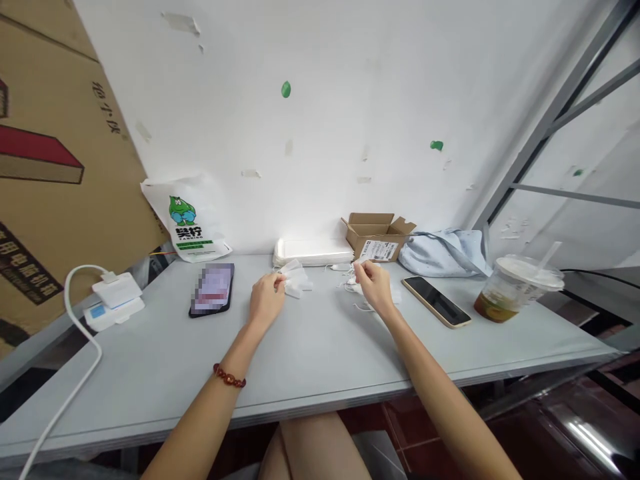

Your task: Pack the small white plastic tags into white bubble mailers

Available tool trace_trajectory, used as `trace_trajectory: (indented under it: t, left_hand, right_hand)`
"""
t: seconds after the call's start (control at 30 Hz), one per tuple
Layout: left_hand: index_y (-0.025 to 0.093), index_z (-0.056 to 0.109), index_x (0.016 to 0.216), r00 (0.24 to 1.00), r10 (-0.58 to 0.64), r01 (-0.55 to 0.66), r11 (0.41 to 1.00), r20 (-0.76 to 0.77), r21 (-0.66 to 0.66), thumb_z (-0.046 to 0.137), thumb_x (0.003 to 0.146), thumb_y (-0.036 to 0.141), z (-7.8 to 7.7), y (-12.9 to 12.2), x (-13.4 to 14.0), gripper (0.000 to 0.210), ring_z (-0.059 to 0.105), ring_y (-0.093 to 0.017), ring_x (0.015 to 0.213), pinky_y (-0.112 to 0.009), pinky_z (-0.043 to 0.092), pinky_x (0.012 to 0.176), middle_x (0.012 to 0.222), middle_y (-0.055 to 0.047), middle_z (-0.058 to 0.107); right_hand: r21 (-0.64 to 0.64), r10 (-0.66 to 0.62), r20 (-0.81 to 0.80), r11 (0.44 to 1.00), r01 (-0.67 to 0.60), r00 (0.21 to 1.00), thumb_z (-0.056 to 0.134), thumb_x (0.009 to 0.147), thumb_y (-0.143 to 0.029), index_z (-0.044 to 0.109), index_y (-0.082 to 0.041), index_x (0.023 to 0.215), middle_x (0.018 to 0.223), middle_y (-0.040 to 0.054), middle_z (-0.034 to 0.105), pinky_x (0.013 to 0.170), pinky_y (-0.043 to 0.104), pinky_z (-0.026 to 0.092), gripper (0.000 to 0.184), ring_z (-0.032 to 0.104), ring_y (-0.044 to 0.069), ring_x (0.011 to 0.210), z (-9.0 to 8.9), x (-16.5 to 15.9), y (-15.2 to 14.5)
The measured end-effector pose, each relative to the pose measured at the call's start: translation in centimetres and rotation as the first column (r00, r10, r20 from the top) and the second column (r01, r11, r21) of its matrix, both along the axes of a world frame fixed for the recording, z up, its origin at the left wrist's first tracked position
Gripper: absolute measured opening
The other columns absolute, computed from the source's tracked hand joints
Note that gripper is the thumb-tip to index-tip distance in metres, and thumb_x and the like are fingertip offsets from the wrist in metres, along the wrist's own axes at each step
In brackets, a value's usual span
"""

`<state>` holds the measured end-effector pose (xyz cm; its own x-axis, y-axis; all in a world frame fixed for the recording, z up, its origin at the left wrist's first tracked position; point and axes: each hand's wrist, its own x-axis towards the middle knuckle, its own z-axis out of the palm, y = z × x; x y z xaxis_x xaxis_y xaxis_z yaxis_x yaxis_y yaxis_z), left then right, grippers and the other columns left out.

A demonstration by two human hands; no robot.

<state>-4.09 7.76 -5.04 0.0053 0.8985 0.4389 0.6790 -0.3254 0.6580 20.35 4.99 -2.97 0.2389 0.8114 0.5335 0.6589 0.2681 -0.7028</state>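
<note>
**Bare left hand (267,300) pinching, bare right hand (373,283) curled, above a flat grey tabletop (320,347)**

From where I stood, the left forearm slanted up and inward, circled by a dark red beaded bracelet (229,377). Its hand was turned knuckles-up, fingertips closed on a sheer white, fanned-out bundle (296,279) that spread toward the table's middle. The right forearm angled in from the lower right, its fingers bunched at a loose cluster of small white stringed pieces (351,285); I couldn't tell whether they gripped one. Behind the hands lay a stack of shallow white rectangular trays (315,253), beside an open brown cardboard box (377,237).
</note>
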Motion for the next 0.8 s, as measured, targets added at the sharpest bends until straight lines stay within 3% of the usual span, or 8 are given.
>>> trace_trajectory:
  t: [0.1,0.23,0.37,0.5,0.63,0.8]
  left_hand:
    - [0.015,0.067,0.086,1.000,-0.024,0.024,1.000,-0.010,0.017,0.047,0.078,0.013,0.2,-0.4,0.4,0.021,0.064,-0.020,0.081,-0.031,0.048,0.079,0.089,-0.009,0.071]
    - [0.017,0.065,0.081,0.992,-0.107,0.108,0.994,-0.061,0.004,0.046,0.076,0.011,0.5,-1.0,1.0,0.021,0.064,-0.020,0.082,-0.031,0.047,0.078,0.087,-0.006,0.071]
    - [0.017,0.065,0.080,0.983,-0.158,0.158,0.987,-0.090,-0.009,0.044,0.076,0.012,0.4,-1.5,1.5,0.022,0.063,-0.021,0.082,-0.032,0.047,0.077,0.086,-0.006,0.071]
    - [0.017,0.065,0.079,0.974,-0.202,0.198,0.979,-0.103,-0.052,0.044,0.076,0.012,0.2,-1.7,1.7,0.022,0.063,-0.021,0.081,-0.032,0.046,0.076,0.085,-0.007,0.071]
    - [0.017,0.067,0.080,0.962,-0.253,0.243,0.965,-0.103,-0.096,0.045,0.076,0.013,0.0,-1.8,1.9,0.023,0.064,-0.021,0.079,-0.031,0.046,0.075,0.083,-0.006,0.071]
    - [0.013,0.064,0.107,0.940,-0.325,0.306,0.938,-0.105,-0.164,0.044,0.078,0.015,-0.7,-1.6,1.9,0.035,0.064,-0.021,0.078,-0.030,0.046,0.074,0.076,-0.005,0.070]
  right_hand:
    - [-0.176,0.123,0.185,0.980,-0.090,0.975,0.046,0.083,-0.044,0.051,-0.020,0.059,0.056,0.0008,0.057,0.057,0.026,0.035,0.035,0.050,0.014,0.055,0.5,2.1,-1.2]
    - [-0.267,0.148,0.421,0.963,-0.033,0.895,0.054,0.080,-0.033,0.061,-0.019,0.081,0.082,0.0048,0.066,0.067,0.029,0.041,0.016,0.059,0.019,0.075,0.9,5.9,-3.9]
    - [-0.359,0.227,0.572,0.933,-0.008,0.788,0.063,0.075,-0.027,0.063,-0.019,0.090,0.090,0.0064,0.065,0.077,0.033,0.044,0.017,0.058,0.023,0.088,0.5,7.8,-6.3]
    - [-0.374,0.231,0.571,0.927,-0.001,0.788,0.062,0.077,-0.022,0.063,-0.017,0.094,0.094,0.0087,0.064,0.078,0.032,0.045,0.018,0.060,0.023,0.089,-1.0,6.9,-7.2]
    - [-0.389,0.258,0.523,0.920,-0.042,0.813,0.060,0.080,-0.025,0.064,-0.017,0.090,0.089,0.0104,0.065,0.072,0.032,0.044,0.014,0.060,0.024,0.084,-1.9,4.2,-6.1]
    - [-0.346,0.431,0.347,0.885,-0.313,0.833,0.059,0.079,-0.026,0.066,-0.017,0.081,0.084,0.0073,0.069,0.069,0.028,0.041,0.012,0.059,0.020,0.077,-1.0,-0.2,-1.8]
